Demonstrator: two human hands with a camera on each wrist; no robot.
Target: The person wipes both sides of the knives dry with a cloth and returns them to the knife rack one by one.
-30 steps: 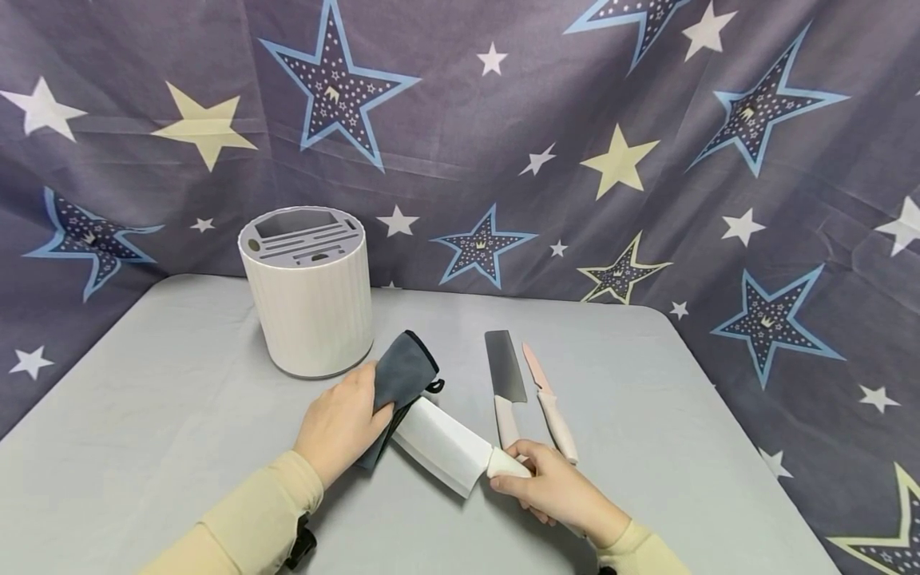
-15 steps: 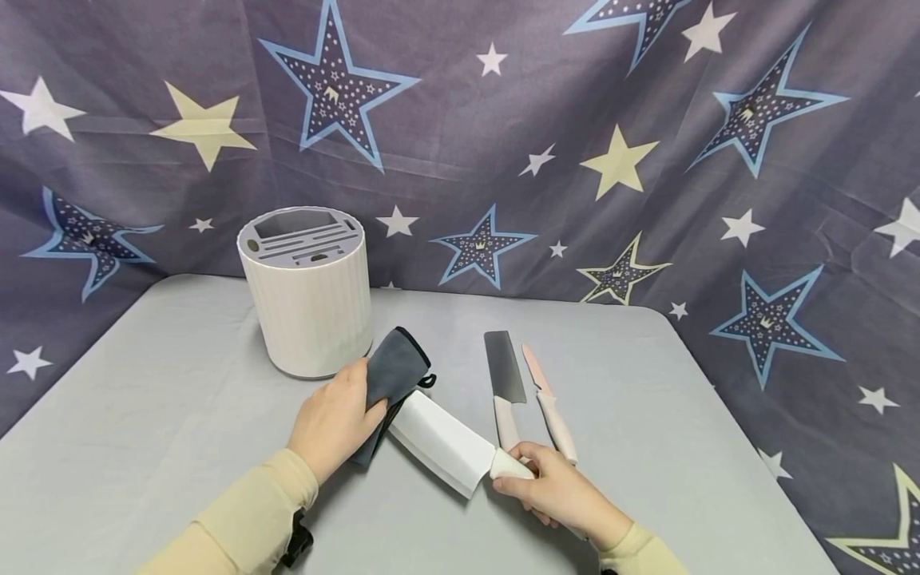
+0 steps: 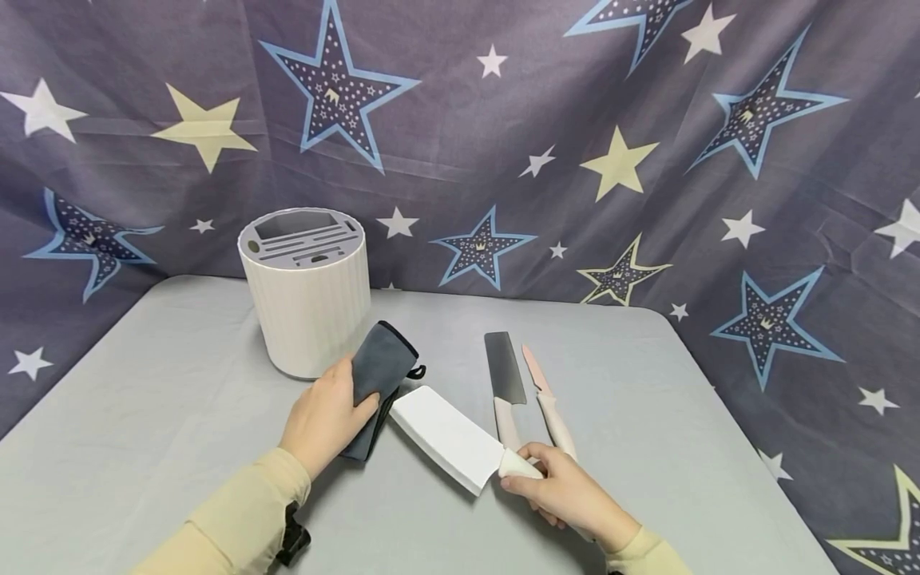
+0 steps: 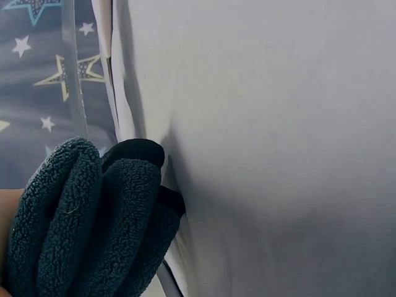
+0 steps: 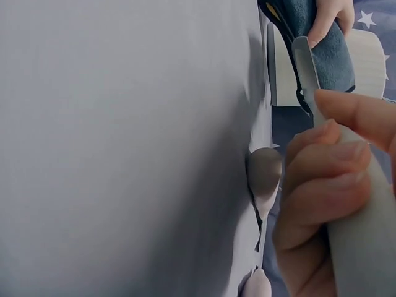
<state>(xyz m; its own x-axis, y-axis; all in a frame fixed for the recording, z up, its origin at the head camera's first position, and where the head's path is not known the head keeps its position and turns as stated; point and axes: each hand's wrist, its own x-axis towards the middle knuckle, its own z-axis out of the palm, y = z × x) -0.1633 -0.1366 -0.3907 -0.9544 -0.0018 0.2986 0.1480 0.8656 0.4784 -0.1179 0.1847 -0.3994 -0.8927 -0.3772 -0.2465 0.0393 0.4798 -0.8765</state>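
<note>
My right hand (image 3: pixel 564 489) grips the pale handle of a broad cleaver (image 3: pixel 449 439), its white blade pointing up and left in the head view. A folded dark grey-blue cloth (image 3: pixel 381 363) with black edging and a small loop is held in my left hand (image 3: pixel 327 415), thumb on top. The cloth's edge lies close by the blade's far end; whether they touch I cannot tell. Thick folds of the cloth (image 4: pixel 105 223) fill the lower left of the left wrist view. In the right wrist view, curled fingers (image 5: pixel 328 179) wrap the cleaver's handle (image 5: pixel 365 247).
A white ribbed knife block (image 3: pixel 309 311) with a slotted grey top stands behind my left hand. Right of the cleaver lie a dark-bladed knife (image 3: pixel 505 367) and a small pink-bladed knife (image 3: pixel 549 407) on the grey table (image 3: pixel 647 447). A star-patterned curtain (image 3: pixel 460 120) hangs behind.
My left hand and the cloth have slid left, off toward the blade's end, showing more of the blade. The right hand with the cleaver has shifted slightly right.
</note>
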